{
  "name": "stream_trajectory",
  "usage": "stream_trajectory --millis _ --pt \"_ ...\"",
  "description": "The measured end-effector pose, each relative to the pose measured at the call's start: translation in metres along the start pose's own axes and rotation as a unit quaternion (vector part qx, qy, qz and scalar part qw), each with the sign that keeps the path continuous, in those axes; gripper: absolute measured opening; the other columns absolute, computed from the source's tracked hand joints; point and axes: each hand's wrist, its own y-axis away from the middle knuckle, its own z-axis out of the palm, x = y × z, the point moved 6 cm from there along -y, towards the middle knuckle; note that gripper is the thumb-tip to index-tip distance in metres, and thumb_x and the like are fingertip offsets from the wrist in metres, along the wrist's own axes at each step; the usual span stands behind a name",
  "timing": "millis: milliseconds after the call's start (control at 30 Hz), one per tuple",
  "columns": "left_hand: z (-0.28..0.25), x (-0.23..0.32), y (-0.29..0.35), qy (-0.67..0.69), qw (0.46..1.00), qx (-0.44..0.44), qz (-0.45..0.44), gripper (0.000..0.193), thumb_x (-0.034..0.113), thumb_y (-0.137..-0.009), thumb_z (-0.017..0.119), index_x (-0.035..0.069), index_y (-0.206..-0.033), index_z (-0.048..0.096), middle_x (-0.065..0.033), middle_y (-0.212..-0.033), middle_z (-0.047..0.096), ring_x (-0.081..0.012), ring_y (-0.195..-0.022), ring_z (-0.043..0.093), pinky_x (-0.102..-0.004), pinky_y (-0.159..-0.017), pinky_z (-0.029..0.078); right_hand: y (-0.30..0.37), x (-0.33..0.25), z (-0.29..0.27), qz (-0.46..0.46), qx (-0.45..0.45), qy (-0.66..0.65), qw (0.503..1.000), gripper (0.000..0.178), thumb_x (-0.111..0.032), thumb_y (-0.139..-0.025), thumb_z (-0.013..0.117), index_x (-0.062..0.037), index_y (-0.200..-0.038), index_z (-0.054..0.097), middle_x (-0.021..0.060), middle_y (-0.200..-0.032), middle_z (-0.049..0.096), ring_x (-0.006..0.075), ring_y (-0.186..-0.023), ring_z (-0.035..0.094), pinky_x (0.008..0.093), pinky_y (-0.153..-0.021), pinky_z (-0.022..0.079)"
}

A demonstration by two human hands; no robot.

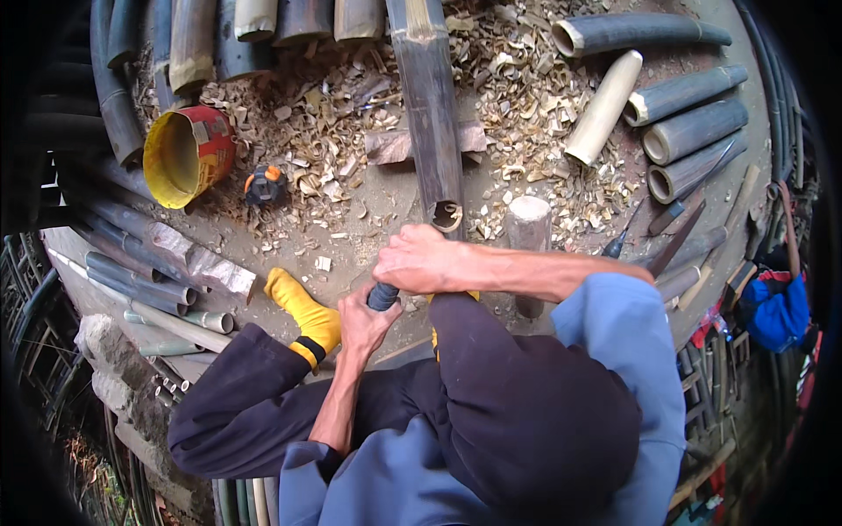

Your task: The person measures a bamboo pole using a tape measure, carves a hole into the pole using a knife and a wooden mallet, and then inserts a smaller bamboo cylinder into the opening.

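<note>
A long dark bamboo pole (pixel 430 114) runs from the top of the view down to my hands, its hollow cut end (pixel 447 216) just beyond my knuckles. My right hand (pixel 419 260) is closed at that near end, over the top of a dark round tool handle (pixel 382 296). My left hand (pixel 364 320) grips the same handle from below. The tool's working end is hidden under my hands. My knees in dark trousers and a foot in yellow (pixel 305 314) are right beneath.
Pale bamboo shavings (pixel 526 105) litter the ground. Cut bamboo sections (pixel 693 131) lie at the right and top. There is a yellow-and-red tin (pixel 189 153) and an orange-black tape measure (pixel 265 184) at left, a wooden stump (pixel 529 223) by my right wrist, blades (pixel 675 241) and a blue bag (pixel 776 311) at right.
</note>
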Motion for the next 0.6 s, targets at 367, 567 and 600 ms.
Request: stream_trajectory --millis 367,567,600 --pt "-0.050 0.038 -0.022 -0.116 0.974 0.058 0.187 0.032 0.014 -0.056 0.073 0.009 -0.087 0.069 -0.0137 -0.070 0.067 -0.0284 -0.059 0.065 -0.0385 -0.062 0.054 -0.003 0.008 -0.006 0.154 -0.059 -0.101 0.981 0.033 0.007 -0.068 0.056 -0.0052 -0.098 0.057 0.0153 -0.074 0.061 0.0270 -0.073 0.064 0.0459 -0.064 0.053" --pt "-0.100 0.187 -0.071 -0.458 0.717 -0.021 0.525 0.015 0.007 -0.058 0.064 0.010 -0.073 0.061 -0.0063 -0.066 0.062 -0.0227 -0.061 0.063 -0.0355 -0.051 0.051 0.018 0.029 -0.053 0.288 0.418 -0.187 0.841 0.039 0.005 -0.066 0.059 -0.0006 -0.103 0.048 0.0209 -0.079 0.056 0.0407 -0.081 0.057 0.0472 -0.067 0.047" --pt "-0.095 0.196 -0.082 -0.495 0.680 -0.054 0.538 0.012 0.008 -0.060 0.063 0.010 -0.071 0.061 -0.0053 -0.064 0.062 -0.0222 -0.059 0.063 -0.0355 -0.051 0.051 0.013 0.033 -0.044 0.304 0.437 -0.250 0.809 0.039 0.006 -0.069 0.057 -0.0002 -0.105 0.044 0.0240 -0.080 0.056 0.0425 -0.077 0.058 0.0493 -0.067 0.047"
